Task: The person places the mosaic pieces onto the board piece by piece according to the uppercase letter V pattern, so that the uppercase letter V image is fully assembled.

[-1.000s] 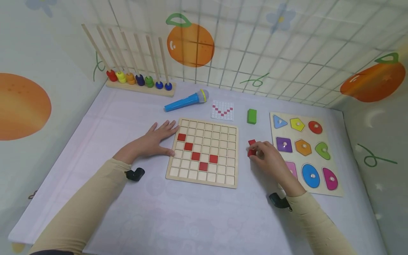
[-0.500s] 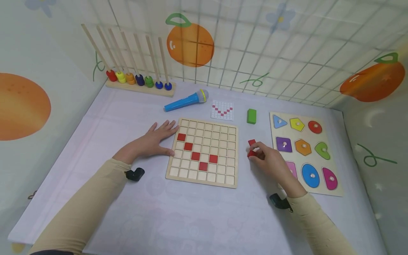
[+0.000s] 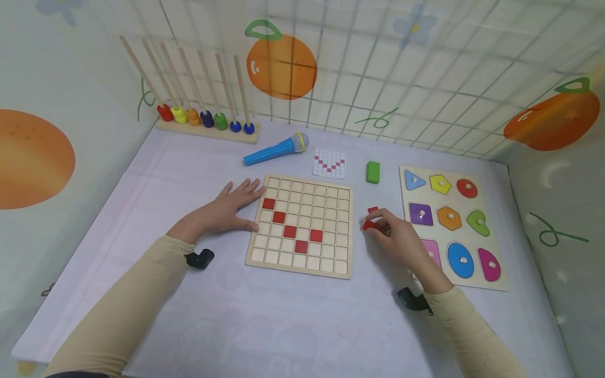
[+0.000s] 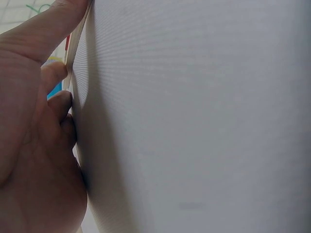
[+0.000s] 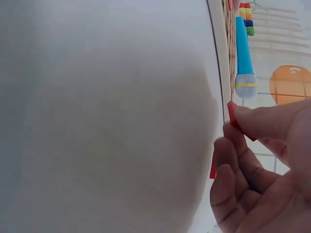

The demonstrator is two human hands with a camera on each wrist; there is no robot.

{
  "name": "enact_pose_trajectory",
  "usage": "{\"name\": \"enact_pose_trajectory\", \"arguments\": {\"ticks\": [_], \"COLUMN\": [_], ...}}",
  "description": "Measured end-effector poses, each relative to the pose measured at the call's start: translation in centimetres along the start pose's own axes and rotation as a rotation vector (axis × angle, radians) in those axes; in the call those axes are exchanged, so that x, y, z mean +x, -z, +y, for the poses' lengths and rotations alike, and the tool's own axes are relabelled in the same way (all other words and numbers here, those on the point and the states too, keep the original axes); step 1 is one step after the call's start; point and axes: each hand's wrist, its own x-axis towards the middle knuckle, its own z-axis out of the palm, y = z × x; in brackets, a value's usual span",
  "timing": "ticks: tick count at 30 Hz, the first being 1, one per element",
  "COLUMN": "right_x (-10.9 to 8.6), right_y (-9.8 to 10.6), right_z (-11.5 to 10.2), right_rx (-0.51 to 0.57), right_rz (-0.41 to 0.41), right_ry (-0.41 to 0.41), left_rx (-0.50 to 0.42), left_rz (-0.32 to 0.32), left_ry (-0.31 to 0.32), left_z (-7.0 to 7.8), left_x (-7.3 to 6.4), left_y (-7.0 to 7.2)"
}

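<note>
A wooden grid board (image 3: 331, 268) lies mid-table, with several red square tiles (image 3: 290, 231) set in its cells along a slanting line that turns up at the right. My left hand (image 3: 222, 212) rests flat at the board's left edge, fingers spread, thumb and fingertips touching the frame. Right of the board, my right hand (image 3: 399, 239) pinches a red tile (image 5: 232, 114) between thumb and fingertips. Another red piece (image 3: 373, 209) lies on the table just beyond those fingers, partly hidden by them. A small card (image 3: 329, 163) with a red V pattern on a grid lies behind the board.
A green block (image 3: 373, 172) stands right of the card. Left of the card lies a blue toy microphone (image 3: 274, 151). A peg rack with coloured beads (image 3: 208, 132) stands at the back left, and a shape puzzle board (image 3: 454, 191) lies on the right.
My right hand has lifted the red tile off the other red piece and shifted it slightly left, toward the board. The left hand stays where it was.
</note>
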Motion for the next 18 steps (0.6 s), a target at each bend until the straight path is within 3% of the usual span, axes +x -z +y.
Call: {"name": "enact_pose_trajectory", "arguments": {"ticks": [18], "right_x": [0.6], "right_y": [-1.1], "right_z": [-1.8], "right_rx": [0.071], "right_rz": [0.042], "right_ry": [0.092], "left_rx": [-0.008], "left_rz": [-0.003], "left_ry": [-0.001], "left_z": [0.3], "left_x": [-0.2], "left_y": [0.2]}}
